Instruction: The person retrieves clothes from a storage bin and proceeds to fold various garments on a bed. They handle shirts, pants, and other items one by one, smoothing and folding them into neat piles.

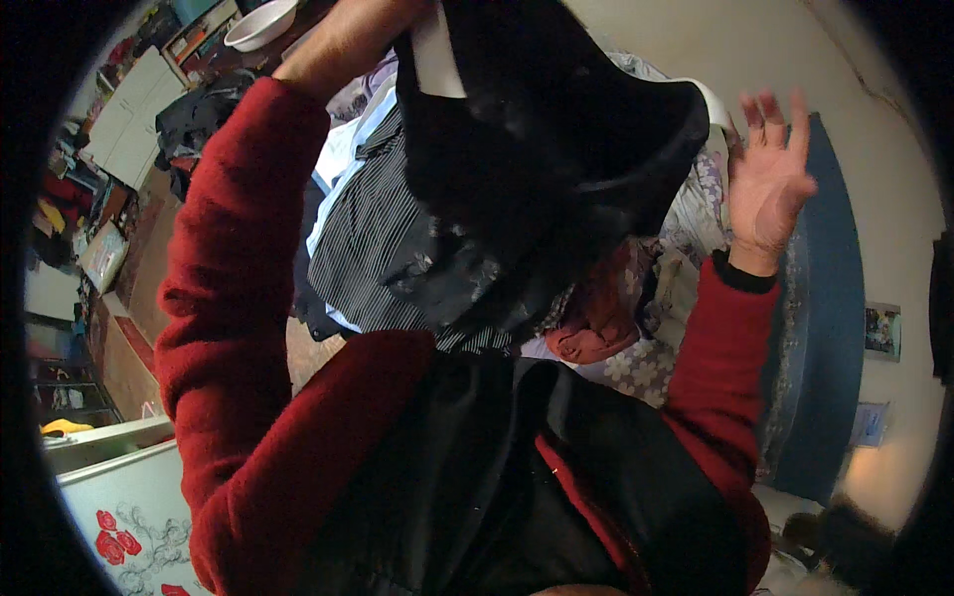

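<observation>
A black garment with white trim (522,141) hangs raised in front of me. My left hand (395,11) is at its upper left, cut by the frame's top edge and partly behind the cloth, so its fingers do not show. Beside the garment's right edge, near the white trim, my right hand (771,175) is raised with its fingers spread and nothing in it. Beneath the garment lie a black-and-white striped cloth (365,238), a light blue cloth (326,223) and a dark red cloth (596,335).
Patterned bedding (641,372) lies under the clothes. A blue headboard-like panel (827,320) stands along the wall at right. At left are a dark clothes heap (197,112), a white cabinet (134,119), a white basin (261,26) and a white panel with red roses (134,514).
</observation>
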`<state>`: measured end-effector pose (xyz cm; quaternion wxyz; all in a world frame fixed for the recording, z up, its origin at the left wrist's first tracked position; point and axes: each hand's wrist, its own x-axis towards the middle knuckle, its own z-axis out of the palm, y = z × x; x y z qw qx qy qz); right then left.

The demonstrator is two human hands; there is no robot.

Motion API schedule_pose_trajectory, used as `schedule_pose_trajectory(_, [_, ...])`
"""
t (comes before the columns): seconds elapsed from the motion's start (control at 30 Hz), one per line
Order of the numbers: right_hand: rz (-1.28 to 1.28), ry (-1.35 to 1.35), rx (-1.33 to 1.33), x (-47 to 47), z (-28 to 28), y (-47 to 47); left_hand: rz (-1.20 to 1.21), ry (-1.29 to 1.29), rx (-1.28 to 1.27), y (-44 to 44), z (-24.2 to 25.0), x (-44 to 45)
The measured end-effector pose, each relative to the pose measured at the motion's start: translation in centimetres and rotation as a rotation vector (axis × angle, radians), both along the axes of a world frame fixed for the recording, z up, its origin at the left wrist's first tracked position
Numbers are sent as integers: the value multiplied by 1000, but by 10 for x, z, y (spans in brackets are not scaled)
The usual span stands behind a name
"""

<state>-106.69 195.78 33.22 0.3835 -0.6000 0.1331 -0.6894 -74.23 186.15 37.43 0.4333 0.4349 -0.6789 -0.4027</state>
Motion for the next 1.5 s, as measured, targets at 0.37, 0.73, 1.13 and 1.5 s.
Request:
schedule_pose_trajectory(0.37, [157,352,486,-21,-35,16,-43,-185,-388,28,72,-10])
schedule_pose_trajectory(0.73, [-400,844,430,-1,-45,19,-159,9,-357,12,66,-36])
schedule_pose_trajectory(1.13, [-712,369,190,-43,22,23,-496,251,-266,-118,15,8])
schedule_pose_trajectory(1.5, [-367,487,316,-93,123,96,-401,53,-270,13,79,-19])
